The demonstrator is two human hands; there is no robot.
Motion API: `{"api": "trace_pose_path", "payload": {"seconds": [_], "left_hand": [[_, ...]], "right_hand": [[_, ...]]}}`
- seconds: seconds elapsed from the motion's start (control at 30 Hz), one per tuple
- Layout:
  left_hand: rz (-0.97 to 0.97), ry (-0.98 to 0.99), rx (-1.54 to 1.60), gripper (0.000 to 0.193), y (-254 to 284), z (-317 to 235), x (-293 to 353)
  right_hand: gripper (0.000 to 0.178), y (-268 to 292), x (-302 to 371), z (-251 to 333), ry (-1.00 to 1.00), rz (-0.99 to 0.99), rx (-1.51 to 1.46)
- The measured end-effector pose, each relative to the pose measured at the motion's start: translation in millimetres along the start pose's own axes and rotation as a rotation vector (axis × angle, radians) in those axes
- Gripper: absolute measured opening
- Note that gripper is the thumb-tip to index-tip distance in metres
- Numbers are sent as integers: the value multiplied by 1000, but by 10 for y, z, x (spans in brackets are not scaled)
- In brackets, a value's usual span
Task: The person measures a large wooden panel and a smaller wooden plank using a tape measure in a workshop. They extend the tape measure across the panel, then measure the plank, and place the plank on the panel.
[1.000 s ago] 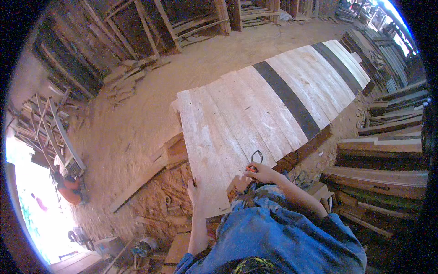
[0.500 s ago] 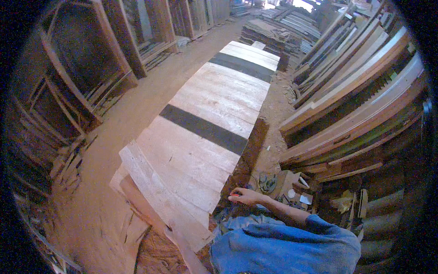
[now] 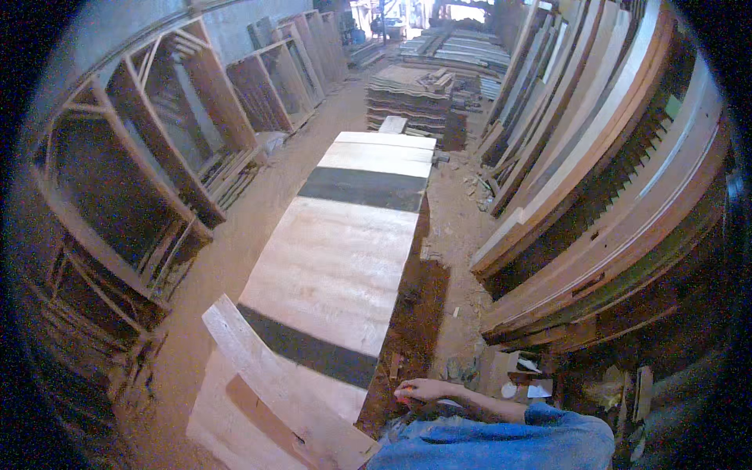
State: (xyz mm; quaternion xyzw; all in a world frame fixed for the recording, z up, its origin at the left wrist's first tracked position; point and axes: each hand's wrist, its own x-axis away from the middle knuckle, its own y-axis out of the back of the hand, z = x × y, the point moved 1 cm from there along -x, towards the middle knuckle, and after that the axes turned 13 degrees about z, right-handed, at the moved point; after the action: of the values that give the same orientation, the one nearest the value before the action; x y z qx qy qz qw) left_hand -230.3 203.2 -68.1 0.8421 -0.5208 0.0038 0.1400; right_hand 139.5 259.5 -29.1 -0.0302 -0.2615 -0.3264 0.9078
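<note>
Hand [image 3: 419,389] (curled) low beside plank table's [image 3: 345,266] right edge, loose plank [image 3: 274,384] to its left

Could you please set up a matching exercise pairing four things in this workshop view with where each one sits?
Things:
1. right hand
2. wooden frames
3. leaning planks
4. dark band

Places:
A. stacked along the right side
B. across the light board platform, towards its far end
C. at the platform's near right corner, low in the picture
D. standing along the left wall

Pairs: 1-C, 2-D, 3-A, 4-B
</note>
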Motion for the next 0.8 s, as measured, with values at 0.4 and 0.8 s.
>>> {"api": "trace_pose_path", "payload": {"seconds": [0.4,0.8], "left_hand": [[354,-29,75,32,-3495,-2000,-840],[489,-172,243,34,-7176,-3071,-1065]], "right_hand": [[48,2437,1345,-189,318,-189,-704],[64,4079,715,-2254,-231,-636,-477]]}}
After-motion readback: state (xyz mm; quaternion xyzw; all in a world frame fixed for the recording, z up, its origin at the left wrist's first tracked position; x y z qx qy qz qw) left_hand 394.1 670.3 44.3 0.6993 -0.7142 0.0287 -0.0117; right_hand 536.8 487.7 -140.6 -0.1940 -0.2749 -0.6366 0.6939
